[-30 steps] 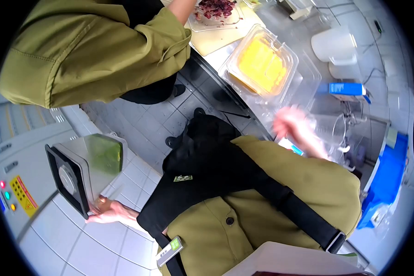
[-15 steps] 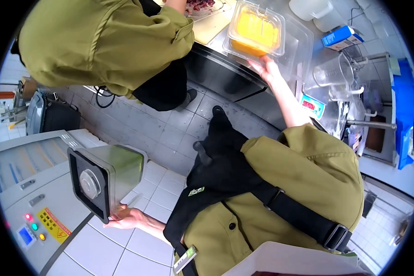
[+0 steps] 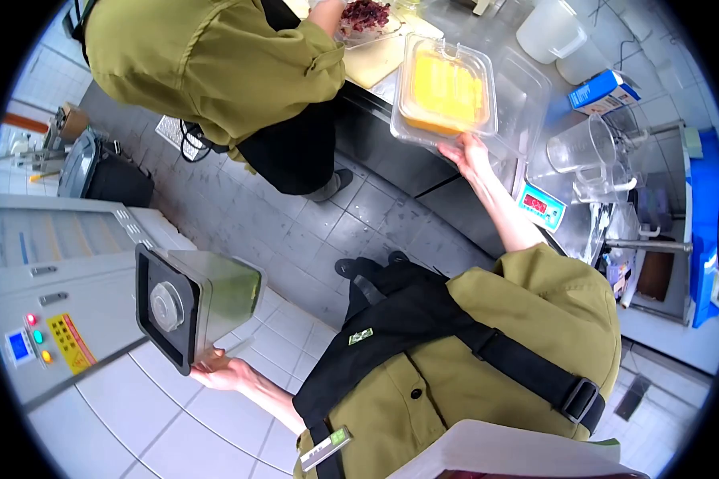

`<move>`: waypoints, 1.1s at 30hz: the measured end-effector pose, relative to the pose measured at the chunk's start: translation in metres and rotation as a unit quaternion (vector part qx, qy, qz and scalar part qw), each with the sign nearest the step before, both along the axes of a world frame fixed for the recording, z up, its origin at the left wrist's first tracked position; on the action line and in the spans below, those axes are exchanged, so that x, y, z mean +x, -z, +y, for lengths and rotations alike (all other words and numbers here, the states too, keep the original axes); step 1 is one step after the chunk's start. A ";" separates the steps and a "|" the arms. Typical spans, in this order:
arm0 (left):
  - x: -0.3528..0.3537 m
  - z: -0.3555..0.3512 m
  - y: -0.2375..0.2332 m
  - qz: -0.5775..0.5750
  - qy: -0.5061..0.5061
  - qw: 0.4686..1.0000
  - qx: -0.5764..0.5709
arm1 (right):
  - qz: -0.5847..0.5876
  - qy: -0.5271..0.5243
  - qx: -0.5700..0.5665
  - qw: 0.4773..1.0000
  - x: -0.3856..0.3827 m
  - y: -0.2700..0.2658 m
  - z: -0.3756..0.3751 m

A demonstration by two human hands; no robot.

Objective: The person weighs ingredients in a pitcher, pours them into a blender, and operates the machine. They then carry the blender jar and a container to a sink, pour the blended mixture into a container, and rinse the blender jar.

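Observation:
My left hand [image 3: 220, 371] is low at the left, gripping the bottom edge of a square blender jar [image 3: 208, 307] that holds green liquid and lies tilted on its side, its black base facing the camera. My right hand [image 3: 467, 156] reaches forward to the steel counter and grips the near edge of a clear lidded container [image 3: 445, 88] filled with yellow food. That container rests in a larger clear tub [image 3: 527, 88].
A co-worker in an olive shirt [image 3: 216, 64] stands at the counter by a cutting board [image 3: 379, 60] with red fruit [image 3: 365, 13]. A measuring jug [image 3: 579, 144], digital scale [image 3: 539, 206], blue carton [image 3: 603, 89] and white jug [image 3: 547, 30] crowd the counter. A machine panel [image 3: 48, 339] is left.
My right hand has gone from mid-air to the yellow container and taken hold of its near edge. My left hand has kept the blender jar, which now sits slightly higher in view.

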State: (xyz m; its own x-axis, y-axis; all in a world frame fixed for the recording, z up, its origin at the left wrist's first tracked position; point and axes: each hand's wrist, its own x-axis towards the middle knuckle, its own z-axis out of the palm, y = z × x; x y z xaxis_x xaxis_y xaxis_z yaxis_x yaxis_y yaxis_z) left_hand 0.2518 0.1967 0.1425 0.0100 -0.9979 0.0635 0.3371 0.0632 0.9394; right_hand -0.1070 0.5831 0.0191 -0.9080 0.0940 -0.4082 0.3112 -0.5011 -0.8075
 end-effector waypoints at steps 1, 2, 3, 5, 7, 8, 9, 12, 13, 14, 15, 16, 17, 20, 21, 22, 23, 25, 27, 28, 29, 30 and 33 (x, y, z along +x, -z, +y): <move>0.003 0.001 0.002 0.005 0.000 1.000 0.006 | 0.004 -0.024 0.036 0.999 0.006 -0.004 0.003; 0.008 0.006 0.005 0.012 -0.002 1.000 0.012 | 0.009 -0.054 0.051 0.997 0.015 -0.012 0.006; 0.011 0.016 0.005 0.018 -0.005 1.000 0.018 | 0.013 -0.087 0.066 0.994 0.026 -0.023 0.010; 0.015 0.034 0.005 0.002 -0.045 0.998 0.032 | 0.010 -0.146 0.096 0.985 0.044 -0.039 0.016; 0.020 0.050 0.009 -0.002 -0.080 0.995 0.054 | -0.007 -0.206 0.124 0.971 0.060 -0.047 0.022; 0.021 0.052 0.009 -0.004 -0.074 0.996 0.050 | -0.018 -0.229 0.134 0.964 0.067 -0.054 0.021; 0.027 0.055 0.012 -0.001 -0.075 0.996 0.043 | -0.022 -0.248 0.139 0.958 0.074 -0.061 0.020; 0.022 0.065 0.003 -0.028 -0.132 0.989 0.062 | -0.055 -0.348 0.162 0.922 0.090 -0.069 0.008; 0.026 0.062 0.008 -0.024 -0.129 0.990 0.061 | -0.056 -0.382 0.134 0.913 0.092 -0.060 0.007; 0.030 0.059 0.009 -0.008 -0.118 0.991 0.063 | -0.076 -0.401 0.117 0.906 0.097 -0.052 0.001; 0.030 0.055 0.005 0.007 -0.102 0.993 0.065 | -0.098 -0.414 0.100 0.899 0.099 -0.056 -0.008; 0.030 0.051 0.004 0.021 -0.102 0.993 0.059 | -0.095 -0.413 0.089 0.901 0.106 -0.055 -0.020; 0.028 0.050 0.000 0.019 -0.111 0.992 0.056 | -0.097 -0.400 0.081 0.908 0.109 -0.044 -0.029; 0.026 0.027 -0.006 0.034 -0.111 0.993 0.032 | -0.094 -0.414 0.093 0.901 0.120 -0.040 -0.079; 0.026 0.011 -0.010 0.033 -0.118 0.992 0.032 | -0.072 -0.451 0.062 0.887 0.121 -0.029 -0.101; 0.022 -0.014 -0.021 0.029 -0.122 0.992 0.029 | -0.077 -0.458 0.051 0.884 0.120 -0.021 -0.130; 0.018 -0.033 -0.027 0.029 -0.127 0.991 0.025 | -0.077 -0.466 0.040 0.880 0.121 -0.018 -0.159; 0.004 -0.072 -0.039 0.037 -0.150 0.988 0.016 | -0.083 -0.476 0.049 0.874 0.120 -0.018 -0.214; -0.007 -0.119 -0.046 0.012 -0.136 0.991 -0.010 | -0.085 -0.497 0.005 0.863 0.112 -0.010 -0.270; -0.013 -0.146 -0.050 0.005 -0.124 0.992 -0.005 | -0.097 -0.494 0.010 0.864 0.109 -0.010 -0.298; -0.020 -0.166 -0.056 -0.007 -0.112 0.994 0.001 | -0.114 -0.490 0.014 0.864 0.107 -0.019 -0.320; -0.030 -0.192 -0.060 -0.015 -0.097 0.995 0.007 | -0.129 -0.484 0.019 0.865 0.101 -0.029 -0.346; -0.073 -0.275 -0.073 -0.029 -0.056 0.998 -0.014 | -0.114 -0.460 0.000 0.881 0.079 -0.048 -0.425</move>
State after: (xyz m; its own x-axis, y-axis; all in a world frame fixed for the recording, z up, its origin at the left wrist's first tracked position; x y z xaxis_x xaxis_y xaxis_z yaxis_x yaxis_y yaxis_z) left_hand 0.1787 -0.0788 0.2154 0.1171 -0.9886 0.0944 0.2707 0.1232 0.9547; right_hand -0.0279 0.1578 0.0675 -0.4949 -0.6382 -0.5897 0.7397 0.0466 -0.6713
